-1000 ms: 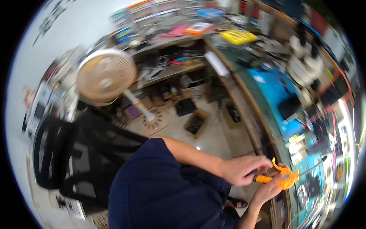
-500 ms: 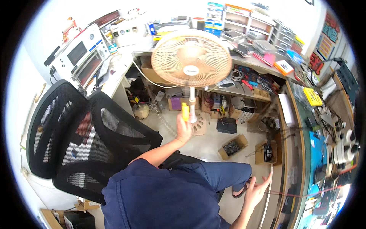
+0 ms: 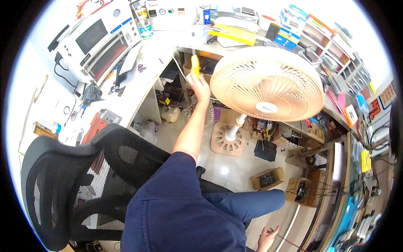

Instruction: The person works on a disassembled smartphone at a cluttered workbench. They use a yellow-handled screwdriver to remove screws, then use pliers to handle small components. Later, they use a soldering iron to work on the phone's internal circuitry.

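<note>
My left hand (image 3: 199,86) is raised with its arm stretched out. Its fingers are wrapped round a yellow air blow gun (image 3: 195,66), which points up and away, toward the desk corner. A clear coiled hose (image 3: 209,115) hangs by my left wrist; where it joins the tool is hidden. To the right of this hand stands a beige pedestal fan (image 3: 268,90), tilted in the view, its round slotted base (image 3: 228,139) on the floor. Low at the right, my right hand (image 3: 266,238) has its fingers apart and is partly cut off by the lower edge.
A black mesh chair (image 3: 96,185) stands at my left. Behind it is a white desk with a boxy white machine (image 3: 98,38). Open cardboard boxes (image 3: 267,178) lie on the floor ahead of my knee. A cluttered workbench (image 3: 342,201) runs along the right.
My left hand has moved forward and up with the air blow gun, left of the fan. The view has shifted, and my right hand now sits lower.
</note>
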The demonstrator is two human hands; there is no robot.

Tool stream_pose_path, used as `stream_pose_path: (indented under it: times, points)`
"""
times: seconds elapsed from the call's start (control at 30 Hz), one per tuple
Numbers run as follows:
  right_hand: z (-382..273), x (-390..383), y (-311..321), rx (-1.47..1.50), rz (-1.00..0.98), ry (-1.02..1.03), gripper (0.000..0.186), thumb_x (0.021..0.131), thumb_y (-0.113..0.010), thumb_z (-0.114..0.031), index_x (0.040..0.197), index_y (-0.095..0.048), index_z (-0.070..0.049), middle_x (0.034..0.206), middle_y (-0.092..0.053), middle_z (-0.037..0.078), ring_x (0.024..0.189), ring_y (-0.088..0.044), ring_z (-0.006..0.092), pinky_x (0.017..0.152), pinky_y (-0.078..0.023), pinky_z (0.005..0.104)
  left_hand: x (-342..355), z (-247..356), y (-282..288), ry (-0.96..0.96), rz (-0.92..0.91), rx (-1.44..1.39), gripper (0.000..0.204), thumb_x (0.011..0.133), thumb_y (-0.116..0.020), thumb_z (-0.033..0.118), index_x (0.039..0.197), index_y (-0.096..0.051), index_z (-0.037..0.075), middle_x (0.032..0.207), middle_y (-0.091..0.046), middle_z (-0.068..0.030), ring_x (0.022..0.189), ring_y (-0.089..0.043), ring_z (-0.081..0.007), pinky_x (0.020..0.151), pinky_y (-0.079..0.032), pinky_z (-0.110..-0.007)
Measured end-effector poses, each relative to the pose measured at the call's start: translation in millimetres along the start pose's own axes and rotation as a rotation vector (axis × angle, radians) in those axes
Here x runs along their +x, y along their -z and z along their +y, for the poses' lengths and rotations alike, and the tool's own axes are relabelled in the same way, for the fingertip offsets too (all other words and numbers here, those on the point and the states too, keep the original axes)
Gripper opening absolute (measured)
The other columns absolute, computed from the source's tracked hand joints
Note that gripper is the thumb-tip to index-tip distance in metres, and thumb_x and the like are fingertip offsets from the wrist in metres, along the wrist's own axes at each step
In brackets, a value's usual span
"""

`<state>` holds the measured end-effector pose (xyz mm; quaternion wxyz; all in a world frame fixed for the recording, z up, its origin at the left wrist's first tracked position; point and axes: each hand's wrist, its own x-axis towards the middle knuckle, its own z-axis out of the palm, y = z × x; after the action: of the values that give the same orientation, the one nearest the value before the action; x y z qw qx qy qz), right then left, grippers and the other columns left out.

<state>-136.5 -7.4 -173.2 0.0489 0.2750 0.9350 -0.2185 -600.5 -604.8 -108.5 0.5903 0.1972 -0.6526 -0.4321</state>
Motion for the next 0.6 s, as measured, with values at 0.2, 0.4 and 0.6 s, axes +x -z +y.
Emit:
stream_pose_path:
  times: [0.2, 0.4, 0.6]
  points:
    - [-32.2, 34.3, -10.8, 0.102, -0.123, -0.006, 0.08, 0.098, -0.066, -0.029, 0.163, -0.024, -0.008, 0.101, -0.071, 0.018, 0.066, -0.07, 0.0243, 0.064, -0.057, 0.0389, -29.9, -48.5, 6.4, -0.116, -0.108, 0.427, 0.065, 0.096, -0.061, 0.002, 0.157, -0.038, 0.002, 0.119, -0.051, -0.0219, 0.11, -0.049, -0.0417, 0.101, -0.041, -0.052]
    - [-54.8, 67.6, -7.9, 0.105, -0.21, -0.005, 0.075, 0.098, -0.066, -0.025, 0.161, -0.029, -0.007, 0.097, -0.072, 0.017, 0.066, -0.072, 0.0249, 0.062, -0.058, 0.0386, -50.9, -75.8, 13.8, -0.153, -0.07, 0.424, 0.065, 0.097, -0.064, 0.014, 0.155, -0.039, 0.0, 0.133, -0.052, -0.023, 0.124, -0.048, -0.0415, 0.108, -0.037, -0.05]
    - [-57.9, 91.4, -9.1, -0.107, -0.212, 0.0, 0.077, 0.097, -0.069, -0.046, 0.159, -0.037, -0.013, 0.112, -0.074, 0.015, 0.084, -0.077, 0.0265, 0.078, -0.058, 0.042, -82.6, -211.0, 103.2, 0.385, -0.268, 1.095, 0.075, 0.09, -0.063, 0.01, 0.157, -0.032, 0.001, 0.158, -0.04, -0.0236, 0.144, -0.039, -0.0412, 0.122, -0.029, -0.052]
